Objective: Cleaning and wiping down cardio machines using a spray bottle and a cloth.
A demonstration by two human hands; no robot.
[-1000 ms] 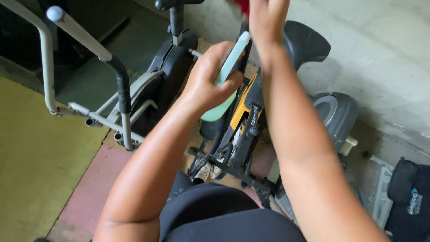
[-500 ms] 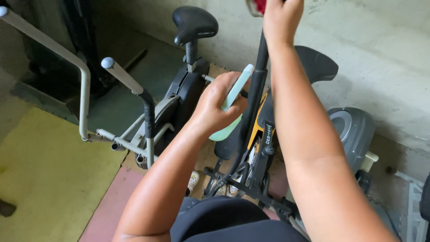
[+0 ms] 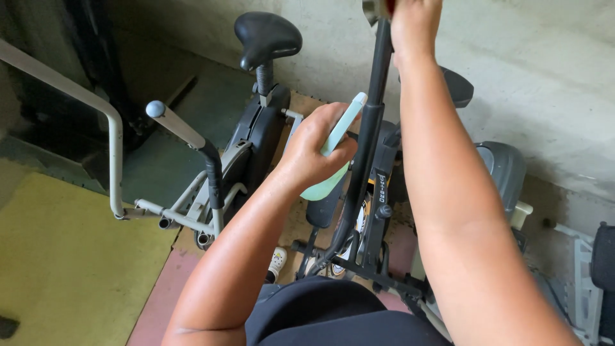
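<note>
My left hand is shut on a pale green bottle, held tilted against the black upright bar of an exercise machine. My right hand is at the top edge of the view, closed around something red at the upper end of that bar; most of that thing is cut off. Both forearms reach forward over the machine. Below them lies my dark-clothed lap.
A second exercise bike with a black saddle and grey handlebars stands to the left. A concrete wall runs behind. Yellow and pink floor mats lie at the left. A white shoe shows below.
The view has tilted up and to the left, so the saddle and wall show more. My left hand with the bottle stays by the bar; my right hand keeps its hold at the top.
</note>
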